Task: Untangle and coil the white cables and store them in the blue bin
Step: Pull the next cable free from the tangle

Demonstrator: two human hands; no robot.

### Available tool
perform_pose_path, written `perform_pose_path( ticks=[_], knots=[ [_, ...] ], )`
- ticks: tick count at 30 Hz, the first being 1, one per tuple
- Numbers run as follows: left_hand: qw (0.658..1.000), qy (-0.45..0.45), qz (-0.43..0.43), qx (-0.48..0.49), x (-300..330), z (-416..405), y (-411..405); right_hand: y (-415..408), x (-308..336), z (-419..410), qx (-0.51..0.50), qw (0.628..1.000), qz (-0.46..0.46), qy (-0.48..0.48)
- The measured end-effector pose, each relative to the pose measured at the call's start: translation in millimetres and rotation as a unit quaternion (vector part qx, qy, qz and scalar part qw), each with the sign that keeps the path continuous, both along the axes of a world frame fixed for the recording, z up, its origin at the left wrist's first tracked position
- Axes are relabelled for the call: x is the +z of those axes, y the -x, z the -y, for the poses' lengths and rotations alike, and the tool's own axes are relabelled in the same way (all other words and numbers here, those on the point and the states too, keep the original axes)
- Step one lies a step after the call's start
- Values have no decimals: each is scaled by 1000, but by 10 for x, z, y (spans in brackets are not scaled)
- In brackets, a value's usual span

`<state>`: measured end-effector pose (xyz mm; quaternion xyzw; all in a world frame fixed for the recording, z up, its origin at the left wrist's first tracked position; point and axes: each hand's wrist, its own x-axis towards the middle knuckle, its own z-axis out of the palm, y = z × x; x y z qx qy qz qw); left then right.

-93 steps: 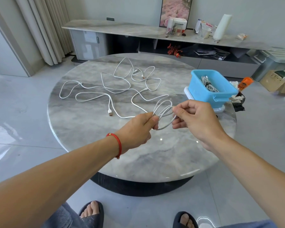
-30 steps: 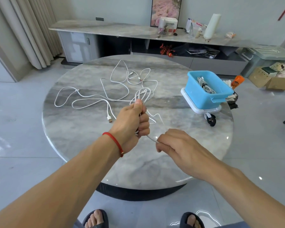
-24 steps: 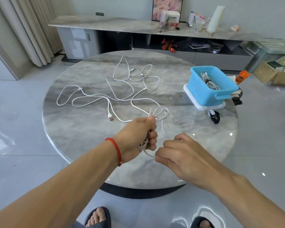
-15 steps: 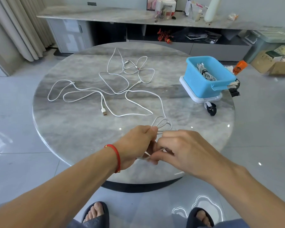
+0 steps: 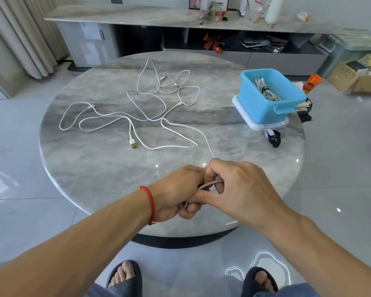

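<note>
Above the near edge of the round marble table (image 5: pixel 94 168), my left hand (image 5: pixel 176 194) grips a small coil of white cable (image 5: pixel 210 185). My right hand (image 5: pixel 238 189) closes over the same coil from the right, fingers curled round it. A loose strand runs from the coil up to the tangled white cables (image 5: pixel 150 108) spread over the table's middle and left. One USB plug (image 5: pixel 133 144) lies at the tangle's near side. The blue bin (image 5: pixel 266 108) stands at the right on a white lid, with a coiled cable (image 5: pixel 266 91) inside.
A small black and white strap (image 5: pixel 273 138) lies just in front of the bin. A long marble sideboard (image 5: pixel 137 16) with bottles and boxes runs along the back wall. Cardboard boxes (image 5: pixel 356 78) sit on the floor at the right. My feet in dark slippers stand below the table edge.
The coil has been drawn from mid-table toward the near edge. My right hand, which pinched a loose strand apart from the left, has closed in over the coil beside the left hand.
</note>
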<state>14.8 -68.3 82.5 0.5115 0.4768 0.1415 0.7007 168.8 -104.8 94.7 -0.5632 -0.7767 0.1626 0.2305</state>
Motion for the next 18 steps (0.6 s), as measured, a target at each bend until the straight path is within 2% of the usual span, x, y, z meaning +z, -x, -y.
perform_pose_path(
  ticks=[4,6,12,13,15,16,18],
  knots=[
    [998,20,-37,-47,38,15,30,-7,29,-10,-17,999,40,2],
    [996,11,-66,-54,51,0,46,-68,25,-45,-2,1000,24,7],
    [988,-91,-121,-25,45,-116,125,-360,53,-175,-3,999,-14,-44],
    [980,-131,-143,-38,58,-115,120,-399,54,-195,-11,999,-21,-45],
    [936,-269,-212,-79,60,-100,114,-469,63,-232,-26,998,-27,-43],
    [912,-329,-227,-87,46,-95,115,-499,64,-247,-33,998,-23,-42],
    [891,-395,-213,-77,12,-87,141,-530,61,-260,-42,998,-8,-55]
  ],
)
